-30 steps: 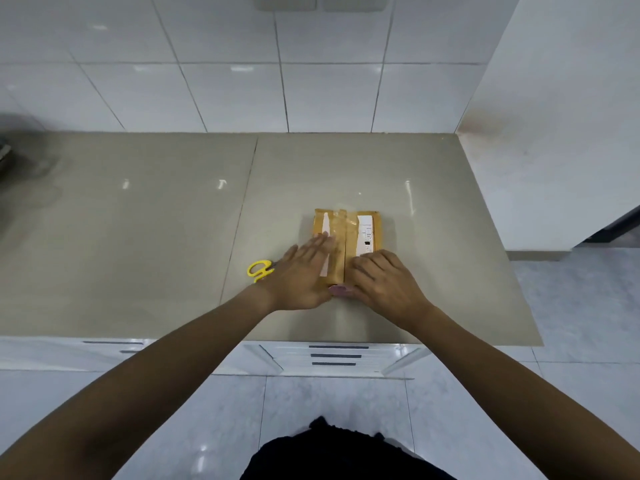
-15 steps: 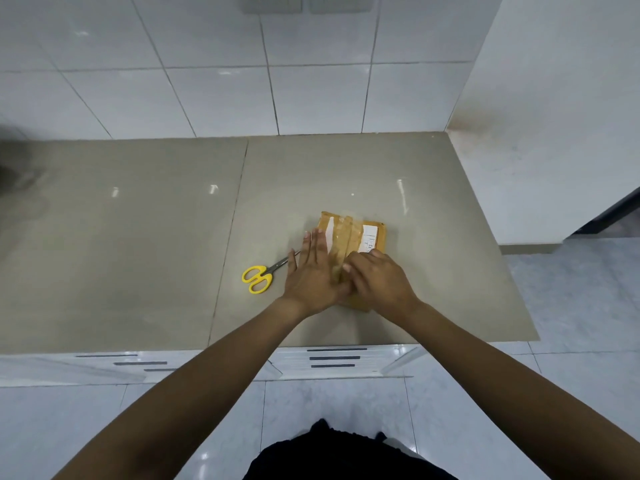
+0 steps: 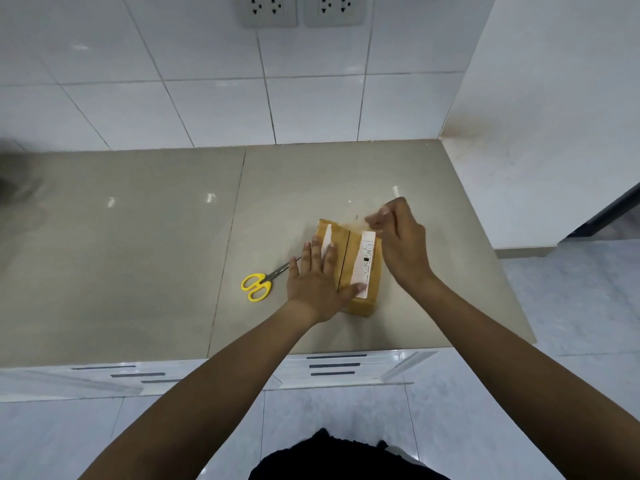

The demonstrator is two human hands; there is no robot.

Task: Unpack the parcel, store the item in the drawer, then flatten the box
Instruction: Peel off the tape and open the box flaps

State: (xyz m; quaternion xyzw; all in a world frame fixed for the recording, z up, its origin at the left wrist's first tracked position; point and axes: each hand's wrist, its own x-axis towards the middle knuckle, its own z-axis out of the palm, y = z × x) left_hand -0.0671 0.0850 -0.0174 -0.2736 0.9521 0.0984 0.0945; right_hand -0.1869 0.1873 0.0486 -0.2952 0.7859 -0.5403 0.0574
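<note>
A small brown cardboard parcel (image 3: 363, 304) lies on the beige countertop (image 3: 138, 254) near its front edge. It carries a white shipping label (image 3: 365, 261) on its right flap, and a dark seam runs down the middle of its top. My left hand (image 3: 318, 275) lies flat on the left flap with its fingers spread and the thumb across the seam. My right hand (image 3: 401, 244) is raised at the parcel's far right corner, blurred, with its fingertips pinched on a faint strip of clear tape (image 3: 362, 221).
Yellow-handled scissors (image 3: 258, 285) lie just left of the parcel, blades pointing towards it. White drawers (image 3: 336, 365) with dark slot handles sit under the counter's front edge. A tiled wall with two sockets (image 3: 301, 10) is behind, and a white side panel (image 3: 536, 133) bounds the right.
My right hand has moved from the near end of the seam up to the far right corner, peeling the tape. The seam now shows as a dark line. The left hand stays pressed on the parcel.
</note>
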